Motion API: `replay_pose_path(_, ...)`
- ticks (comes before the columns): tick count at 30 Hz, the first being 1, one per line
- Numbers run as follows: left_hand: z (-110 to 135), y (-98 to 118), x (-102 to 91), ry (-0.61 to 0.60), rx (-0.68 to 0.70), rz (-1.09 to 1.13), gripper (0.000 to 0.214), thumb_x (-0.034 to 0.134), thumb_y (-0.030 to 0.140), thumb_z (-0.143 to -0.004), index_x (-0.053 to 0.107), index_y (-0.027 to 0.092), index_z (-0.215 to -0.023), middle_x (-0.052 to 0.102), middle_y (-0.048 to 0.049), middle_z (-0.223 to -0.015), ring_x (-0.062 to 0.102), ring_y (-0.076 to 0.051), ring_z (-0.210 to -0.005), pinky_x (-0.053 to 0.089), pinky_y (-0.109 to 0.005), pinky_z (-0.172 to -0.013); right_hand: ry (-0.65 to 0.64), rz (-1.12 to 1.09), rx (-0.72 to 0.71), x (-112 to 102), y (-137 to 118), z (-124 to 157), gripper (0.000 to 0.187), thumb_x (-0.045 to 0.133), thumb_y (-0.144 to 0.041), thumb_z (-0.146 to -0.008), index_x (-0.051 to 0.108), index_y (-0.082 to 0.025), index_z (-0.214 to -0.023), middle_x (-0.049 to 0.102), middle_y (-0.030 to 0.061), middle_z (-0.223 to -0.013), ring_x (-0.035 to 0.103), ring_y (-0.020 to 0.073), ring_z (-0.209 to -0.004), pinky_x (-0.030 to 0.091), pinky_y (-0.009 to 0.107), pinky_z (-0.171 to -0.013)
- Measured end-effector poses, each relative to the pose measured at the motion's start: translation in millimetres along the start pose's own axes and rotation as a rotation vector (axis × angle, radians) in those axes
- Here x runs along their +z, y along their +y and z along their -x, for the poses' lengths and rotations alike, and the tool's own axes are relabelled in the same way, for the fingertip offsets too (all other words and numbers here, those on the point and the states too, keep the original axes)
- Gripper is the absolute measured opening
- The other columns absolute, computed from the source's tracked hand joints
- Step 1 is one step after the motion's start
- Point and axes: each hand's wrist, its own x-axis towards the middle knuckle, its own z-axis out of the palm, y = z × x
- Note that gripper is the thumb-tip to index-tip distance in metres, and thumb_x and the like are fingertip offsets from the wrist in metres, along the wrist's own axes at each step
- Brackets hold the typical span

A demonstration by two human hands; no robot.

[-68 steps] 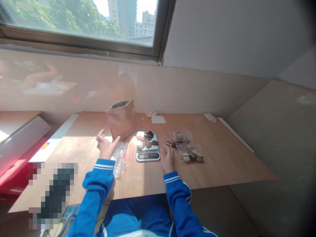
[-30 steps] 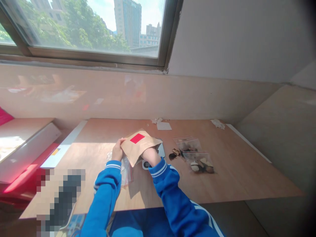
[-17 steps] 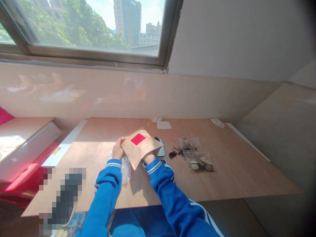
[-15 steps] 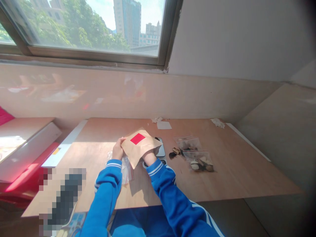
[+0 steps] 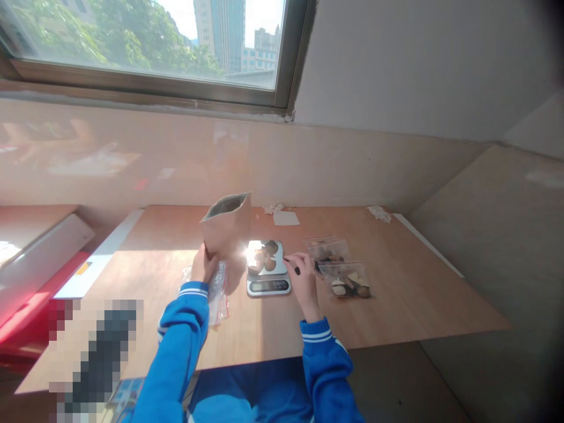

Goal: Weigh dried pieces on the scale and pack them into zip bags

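My left hand [image 5: 203, 264] is closed on the lower part of a brown paper bag [image 5: 227, 229], which stands upright with its mouth gaping. To the right of the bag lies a small digital kitchen scale [image 5: 268, 287]. Several brown and dark dried pieces [image 5: 269, 263] rest on its plate, partly lost in glare. Beside the scale's right edge, my right hand [image 5: 304, 279] pinches small dark pieces [image 5: 297, 271]; their kind is too small to tell. Clear plastic bags [image 5: 218, 296] lie flat below my left hand.
Two zip bags with dark and pale pieces, a rear one [image 5: 328, 249] and a front one [image 5: 350, 282], lie right of my right hand. White paper [image 5: 286, 218] and crumpled tissue [image 5: 379, 214] are near the wall. A pixelated dark object [image 5: 103, 355] sits at the left.
The paper bag has gone from tilted over the scale to upright on its left. My right hand has come out from beneath it and moved right, leaving the scale and its pieces uncovered.
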Motion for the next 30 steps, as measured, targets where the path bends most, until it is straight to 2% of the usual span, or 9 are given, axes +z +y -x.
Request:
replay_pose_path(3,-0.5,-0.7,1.9,0.046,0.01,-0.061,0.051,0.06,0.036,-0.078,0.052,0.018,-0.126,0.067,-0.0105,-0.113,0.063,-0.031,-0.105,0.053,-0.041,-0.085,-0.095,0.116,0.0,20.2,31.7,3.5,0.021,0.052,-0.024,-0.094,0.073,-0.022,-0.094,0.06,0.0086,-0.095,0.054,0.0226,-0.089,0.047,0.038,-0.084)
replay_pose_path(7,1.3,-1.1,1.3,0.044,0.004,-0.144,0.048,0.059,0.039,-0.079,0.053,0.019,-0.123,0.068,-0.0113,-0.109,0.064,-0.032,-0.103,0.052,-0.041,-0.084,-0.17,0.188,-0.031,37.3,41.6,2.3,0.025,0.05,-0.018,-0.092,0.074,-0.023,-0.093,0.061,0.0099,-0.102,0.052,0.0237,-0.091,0.045,0.039,-0.085)
replay_pose_path(10,1.1,-2.4,0.1,0.041,0.028,-0.184,0.047,0.058,0.041,-0.08,0.053,0.02,-0.122,0.067,-0.0117,-0.108,0.064,-0.032,-0.103,0.052,-0.042,-0.083,-0.108,0.131,-0.008,35.4,42.8,12.7,0.029,0.045,-0.014,-0.091,0.073,-0.022,-0.097,0.059,0.01,-0.105,0.053,0.0234,-0.096,0.044,0.039,-0.088)
replay_pose_path(13,-1.4,-5.9,0.4,0.045,0.046,-0.192,0.045,0.058,0.04,-0.079,0.054,0.019,-0.119,0.067,-0.012,-0.106,0.064,-0.031,-0.1,0.052,-0.042,-0.082,0.002,0.119,0.057,26.6,50.5,36.1,0.031,0.04,-0.014,-0.092,0.07,-0.02,-0.101,0.058,0.0111,-0.107,0.054,0.0237,-0.103,0.044,0.041,-0.091)
replay_pose_path(16,-3.6,-10.1,1.9,0.07,0.024,-0.12,0.04,0.06,0.035,-0.076,0.056,0.02,-0.113,0.066,-0.0101,-0.104,0.063,-0.029,-0.1,0.052,-0.04,-0.083,0.03,0.201,0.112,19.5,61.5,59.5,0.036,0.037,-0.012,-0.09,0.065,-0.019,-0.112,0.053,0.014,-0.126,0.049,0.0264,-0.117,0.041,0.046,-0.097)
replay_pose_path(20,-1.3,-11.9,1.7,0.213,0.007,0.091,0.044,0.058,0.023,-0.072,0.053,0.019,-0.116,0.064,-0.0091,-0.111,0.062,-0.023,-0.101,0.052,-0.035,-0.083,-0.05,0.259,0.134,20.1,71.3,71.8,0.042,0.035,-0.013,-0.091,0.057,-0.019,-0.127,0.043,0.0138,-0.144,0.041,0.0275,-0.129,0.039,0.048,-0.101)
replay_pose_path(25,7.4,2.6,-8.4,0.522,0.194,0.109,0.034,0.048,0.009,-0.07,0.057,0.017,-0.102,0.06,-0.008,-0.101,0.06,-0.018,-0.094,0.05,-0.033,-0.086,-0.089,0.268,0.164,25.0,72.7,70.0,0.04,0.035,-0.017,-0.093,0.057,-0.016,-0.126,0.049,0.0145,-0.14,0.044,0.0282,-0.126,0.042,0.047,-0.1)
replay_pose_path(28,15.6,24.0,-18.4,0.589,0.246,0.049,0.025,0.044,0.009,-0.073,0.058,0.017,-0.092,0.059,-0.0067,-0.094,0.058,-0.016,-0.083,0.05,-0.032,-0.079,-0.089,0.27,0.178,25.4,72.3,70.0,0.039,0.036,-0.017,-0.093,0.058,-0.015,-0.125,0.051,0.015,-0.137,0.046,0.028,-0.124,0.043,0.046,-0.099)
replay_pose_path(30,24.1,37.8,-24.6,0.577,0.248,0.01,0.022,0.044,0.011,-0.076,0.059,0.017,-0.09,0.059,-0.006,-0.093,0.057,-0.016,-0.079,0.05,-0.031,-0.075,-0.081,0.273,0.183,25.2,72.7,70.6,0.037,0.037,-0.017,-0.093,0.059,-0.015,-0.123,0.052,0.0152,-0.134,0.047,0.028,-0.122,0.043,0.047,-0.099)
